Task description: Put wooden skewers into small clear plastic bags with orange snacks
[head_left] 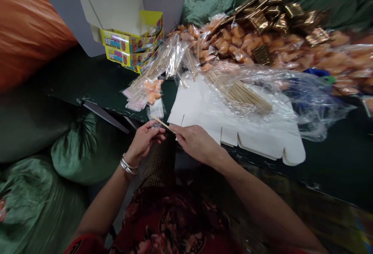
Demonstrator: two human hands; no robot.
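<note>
"Looking down through the head view, what did you find in the right hand [198,141]?"

"A thin wooden stick [164,125], pinched at one end between thumb and fingers. It slanted across to the left hand [145,138]."

"And how did that left hand stand?"

"Its fingers were curled, grasping clear film [156,126]. I could not tell whether the stick's far end lay inside that film."

"Where was the stick, then?"

"At the near edge of the dark table [96,77], just beside the left corner of some flat white cardboard [201,108]. Bagged orange pieces [153,90] lay a little beyond the left hand."

"What else was on the table?"

"A bundle of sticks [246,96] lay in a clear plastic bag [314,119] on the cardboard. Behind them, gold packets [274,16] rested on a heap of wrapped orange pieces [241,42], and yellow boxes [116,56] stood stacked toward the left"
</note>
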